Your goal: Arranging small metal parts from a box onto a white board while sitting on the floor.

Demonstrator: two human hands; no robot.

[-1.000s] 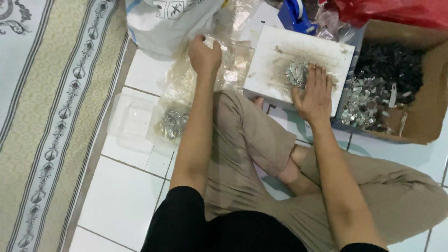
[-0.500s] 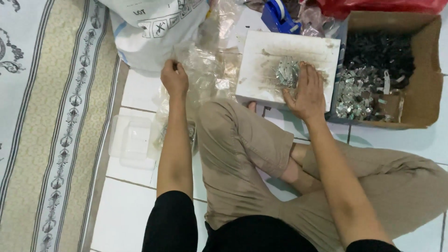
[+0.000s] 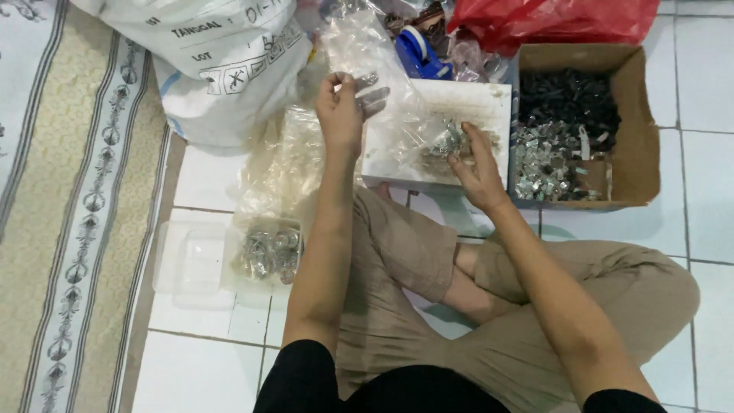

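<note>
My left hand [image 3: 342,115] is raised and pinches the top of a clear plastic bag [image 3: 390,107], which hangs open over a white foam board [image 3: 489,107]. Beside the lower end of that bag, my right hand [image 3: 478,172] grips a small bunch of shiny metal pieces [image 3: 447,141] at the bag's mouth. The board rests in front of my crossed legs in tan trousers.
A cardboard box [image 3: 634,164] of dark and silver small parts stands at the right. A large white sack [image 3: 229,61], a red plastic bag [image 3: 558,19] and a blue tape dispenser [image 3: 419,53] lie behind. Clear tubs [image 3: 191,260], one holding shiny pieces, sit at the left by a patterned rug [image 3: 69,214].
My left hand has lifted a clear bag from the pile at the left and brought it over the board. My right hand has gathered metal pieces off the board and raised them to the bag.
</note>
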